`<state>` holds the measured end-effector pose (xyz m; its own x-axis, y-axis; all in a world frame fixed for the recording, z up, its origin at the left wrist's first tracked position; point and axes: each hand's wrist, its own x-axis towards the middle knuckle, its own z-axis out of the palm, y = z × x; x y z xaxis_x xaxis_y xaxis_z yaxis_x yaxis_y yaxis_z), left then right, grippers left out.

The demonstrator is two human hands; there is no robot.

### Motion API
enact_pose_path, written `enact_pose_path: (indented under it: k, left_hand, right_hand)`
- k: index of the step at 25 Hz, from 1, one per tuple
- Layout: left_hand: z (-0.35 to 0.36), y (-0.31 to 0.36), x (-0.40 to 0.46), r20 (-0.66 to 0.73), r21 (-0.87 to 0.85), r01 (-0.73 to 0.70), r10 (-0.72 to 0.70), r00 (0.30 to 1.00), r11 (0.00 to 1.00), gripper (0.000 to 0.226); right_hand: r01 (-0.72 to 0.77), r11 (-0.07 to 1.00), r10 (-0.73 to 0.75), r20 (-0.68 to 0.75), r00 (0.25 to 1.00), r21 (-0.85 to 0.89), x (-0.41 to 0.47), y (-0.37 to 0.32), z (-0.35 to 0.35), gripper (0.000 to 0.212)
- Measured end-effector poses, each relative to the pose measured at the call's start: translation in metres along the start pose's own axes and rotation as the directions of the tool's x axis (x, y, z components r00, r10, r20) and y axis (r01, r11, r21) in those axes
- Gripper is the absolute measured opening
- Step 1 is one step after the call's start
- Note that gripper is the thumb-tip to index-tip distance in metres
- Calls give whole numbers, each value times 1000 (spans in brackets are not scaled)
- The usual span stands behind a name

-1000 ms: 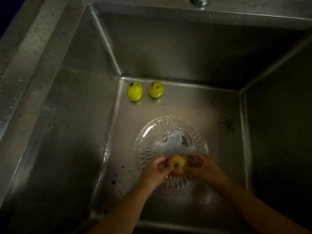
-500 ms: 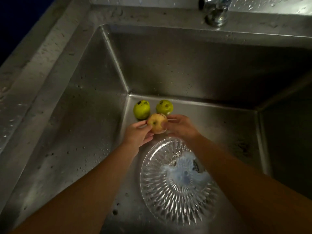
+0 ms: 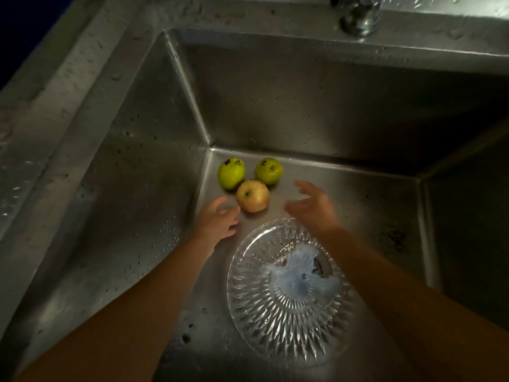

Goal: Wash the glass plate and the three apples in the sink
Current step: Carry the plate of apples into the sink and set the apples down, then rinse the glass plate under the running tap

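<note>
Three apples lie in the sink's far left corner: two green apples [image 3: 231, 173] [image 3: 268, 170] with dark spots, and a yellow-red apple [image 3: 252, 196] just in front of them. My left hand [image 3: 217, 219] is open right beside the yellow-red apple, fingertips close to it. My right hand [image 3: 312, 206] is open to the apple's right, holding nothing. A ribbed glass plate [image 3: 286, 323] lies on the sink floor in front of both hands, with water pooled at its centre; my right forearm crosses its right side.
The steel sink [image 3: 143, 166] has steep wet walls on all sides. The tap base [image 3: 358, 17] stands on the back rim at the top right. Dark specks mark the floor at the right [image 3: 392, 235]. The drain shows through the plate.
Both hands carried the yellow-red apple from above the plate to the far left corner, set it down by the green apples and let go. My view has shifted closer.
</note>
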<state>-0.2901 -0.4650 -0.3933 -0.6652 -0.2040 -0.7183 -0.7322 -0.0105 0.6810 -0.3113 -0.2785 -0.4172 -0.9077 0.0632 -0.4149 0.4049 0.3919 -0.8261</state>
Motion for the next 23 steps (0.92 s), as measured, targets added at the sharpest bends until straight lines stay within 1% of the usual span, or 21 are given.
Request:
enact_pose_path:
  k: [1, 2, 3, 4, 5, 7, 9, 11, 13, 14, 16, 18, 20, 21, 23]
  left_hand:
    - [-5, -7, -5, 3, 46, 7, -7, 1000, 999, 45]
    - [-9, -15, -11, 25, 107, 32, -35, 999, 994, 44]
    - [-13, -24, -18, 56, 182, 65, -76, 996, 981, 41]
    - [-16, -33, -24, 84, 252, 94, -119, 989, 963, 39]
    - [-16, -42, -30, 102, 303, 112, -149, 984, 947, 36]
    - [-13, -55, -36, 103, 330, 109, -150, 983, 938, 31]
    - [-9, -63, -39, 79, 316, 70, -99, 992, 946, 32]
    - [-7, -69, -41, 63, 331, 14, -37, 997, 944, 39]
    - [-8, -69, -44, 44, 325, -32, 19, 999, 945, 42]
    - [-8, -67, -46, 38, 310, -50, 40, 998, 949, 42]
    - [-12, -55, -48, 51, 262, -76, 65, 997, 962, 42]
    - [-20, -36, -54, 94, 195, -86, 68, 993, 977, 41]
    - [-29, -12, -64, 148, 126, -83, 64, 987, 989, 45]
    - [-34, 0, -71, 179, 98, -82, 64, 982, 992, 48]
    - [-44, 23, -87, 260, 77, -89, 66, 963, 993, 59]
  right_hand:
    - [49, 988, -56, -41, 998, -148, -11, 11, -16, 57]
    - [77, 953, -98, -57, 994, -294, -23, 25, -32, 55]
    - [92, 911, -124, -53, 991, -403, -36, 38, -48, 54]
    - [93, 880, -122, -32, 992, -465, -47, 52, -61, 53]
    - [85, 871, -97, 0, 995, -484, -58, 63, -70, 53]
    - [49, 904, -21, 70, 997, -425, -74, 76, -78, 48]
    - [22, 943, 10, 95, 995, -331, -82, 81, -76, 36]
    - [-7, 963, 19, 41, 999, -268, -84, 83, -72, 26]
    - [-52, 982, 51, -9, 999, -182, -84, 83, -70, 24]
    - [-80, 988, 77, -22, 997, -131, -83, 83, -72, 27]
    - [-105, 991, 104, -18, 994, -84, -81, 75, -80, 42]
    - [-79, 995, 80, 13, 997, -55, -78, 58, -92, 49]
    - [-66, 998, 66, 59, 996, 14, -77, 30, -109, 55]
    - [-68, 996, 62, 85, 994, 64, -76, 14, -118, 56]
    - [-81, 981, 58, 134, 989, 175, -77, -18, -135, 52]
